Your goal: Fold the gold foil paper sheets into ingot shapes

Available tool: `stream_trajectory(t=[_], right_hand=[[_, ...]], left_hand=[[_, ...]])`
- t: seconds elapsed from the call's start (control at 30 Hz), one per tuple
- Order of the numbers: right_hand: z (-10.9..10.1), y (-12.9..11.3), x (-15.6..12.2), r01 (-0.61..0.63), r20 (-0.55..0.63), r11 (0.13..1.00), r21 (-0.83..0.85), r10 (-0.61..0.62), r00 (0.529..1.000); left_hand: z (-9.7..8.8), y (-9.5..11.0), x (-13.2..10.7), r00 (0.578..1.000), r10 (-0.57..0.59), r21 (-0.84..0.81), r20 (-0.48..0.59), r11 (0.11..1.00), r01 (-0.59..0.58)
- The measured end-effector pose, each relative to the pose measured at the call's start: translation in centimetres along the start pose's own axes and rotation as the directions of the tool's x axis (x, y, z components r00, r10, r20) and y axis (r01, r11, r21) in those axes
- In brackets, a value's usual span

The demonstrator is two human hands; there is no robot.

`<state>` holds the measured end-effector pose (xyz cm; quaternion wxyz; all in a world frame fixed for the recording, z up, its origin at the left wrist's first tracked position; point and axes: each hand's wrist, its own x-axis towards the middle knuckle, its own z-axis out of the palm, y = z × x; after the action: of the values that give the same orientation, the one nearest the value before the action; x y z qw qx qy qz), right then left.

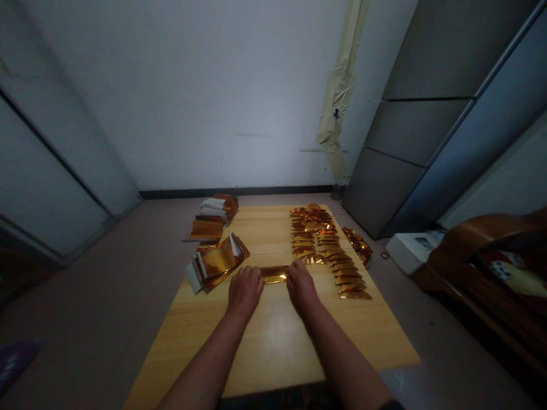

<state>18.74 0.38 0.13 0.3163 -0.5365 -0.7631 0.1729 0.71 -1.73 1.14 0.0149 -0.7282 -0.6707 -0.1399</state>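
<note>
A strip of shiny gold foil paper (274, 275) stretches flat between my two hands, just above or on the tabletop. My left hand (245, 290) is closed on its left end, fingers curled over it. At the opposite end, my right hand (302, 287) grips the foil the same way. Left of my left hand lies a loose stack of gold foil sheets (217, 261) with pale backs showing at the edges. To the right of my right hand, folded gold foil pieces (347, 272) lie in overlapping rows.
A light wooden table (273, 341) holds everything. More foil sheets (207, 229) overhang its far left edge. Beyond the right edge sits a heap of folded foil (358, 244). A grey refrigerator (397, 142), a white box (410, 250) and a wooden seat (491, 267) stand right.
</note>
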Motion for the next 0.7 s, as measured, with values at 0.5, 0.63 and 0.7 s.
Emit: stream_trajectory(t=[0.5, 0.63, 0.7], right_hand=[[-0.3, -2.0, 0.7, 0.028, 0.17, 0.948, -0.317, 0.028, 0.985], [0.1, -2.3, 0.6, -0.087, 0.104, 0.963, -0.253, 0.117, 0.988], [0.5, -2.6, 0.6, -0.152, 0.051, 0.953, -0.26, 0.171, 0.984]], left_hand=[[0.4, -0.1, -0.5, 0.946, 0.322, -0.043, 0.016, 0.946, -0.322], [-0.7, -0.3, -2.1, 0.944, 0.328, -0.08, 0.021, 0.942, -0.325], [-0.9, -0.4, -2.5, 0.947, 0.32, -0.094, 0.011, 0.943, -0.318]])
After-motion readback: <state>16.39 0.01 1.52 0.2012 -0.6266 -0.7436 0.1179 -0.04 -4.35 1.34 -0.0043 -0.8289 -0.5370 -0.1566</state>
